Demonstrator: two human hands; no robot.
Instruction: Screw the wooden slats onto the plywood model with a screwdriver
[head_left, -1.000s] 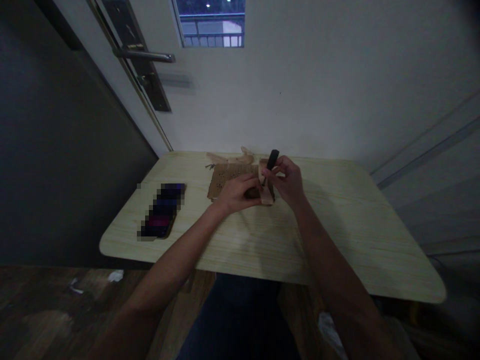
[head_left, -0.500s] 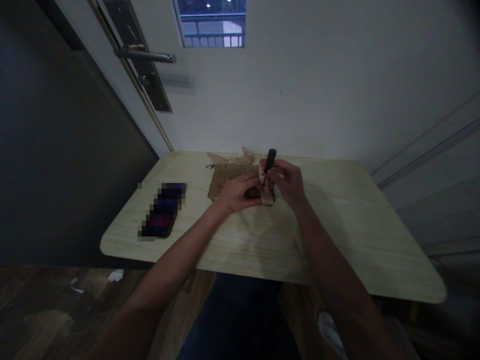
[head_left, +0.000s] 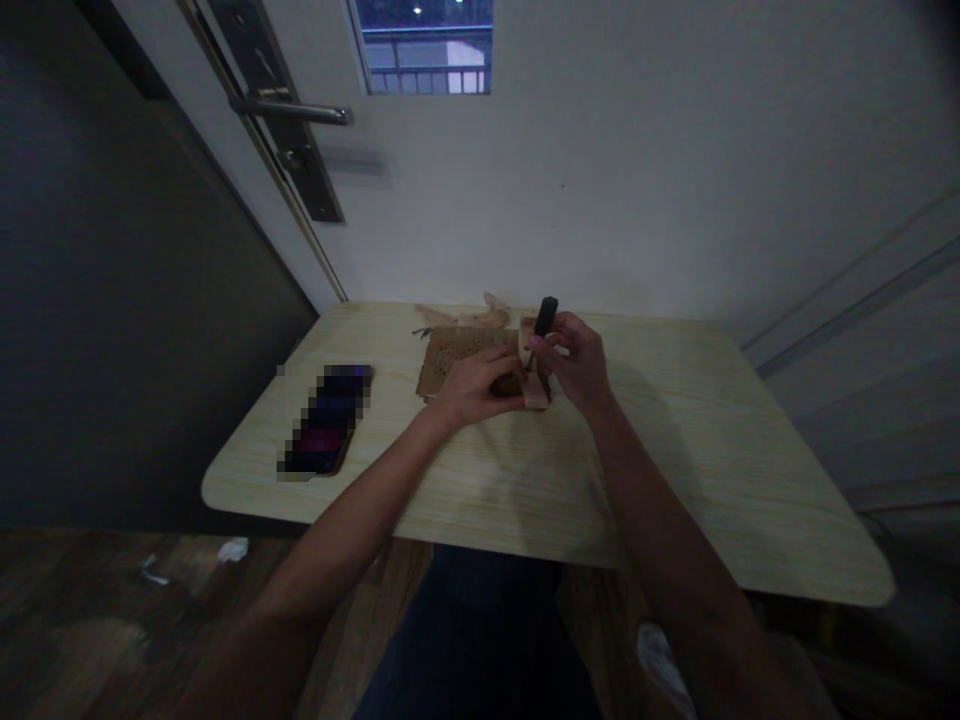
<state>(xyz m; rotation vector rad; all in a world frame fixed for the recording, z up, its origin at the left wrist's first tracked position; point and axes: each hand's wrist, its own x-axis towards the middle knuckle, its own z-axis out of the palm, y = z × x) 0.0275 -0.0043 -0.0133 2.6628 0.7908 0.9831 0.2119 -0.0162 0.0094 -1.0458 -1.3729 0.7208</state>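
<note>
On the pale wooden table (head_left: pixel 697 470) my left hand (head_left: pixel 474 385) is closed on a small wooden piece (head_left: pixel 532 392), pressing it down near the table's far middle. My right hand (head_left: pixel 574 362) is closed round a black-handled screwdriver (head_left: pixel 541 325), which stands nearly upright with its tip at the wooden piece. Just behind my left hand lies a brown perforated board (head_left: pixel 454 352). The scene is dim and the tool's tip is hidden by my fingers.
A blurred-out phone (head_left: pixel 326 420) lies on the table's left part. Thin wood pieces (head_left: pixel 461 312) and small dark bits lie at the far edge by the white wall. A door with a metal handle (head_left: pixel 296 110) stands at the left.
The screwdriver handle has rocked slightly in my right hand, upright and then leaning right again; both hands stay in the same place on the wooden piece.
</note>
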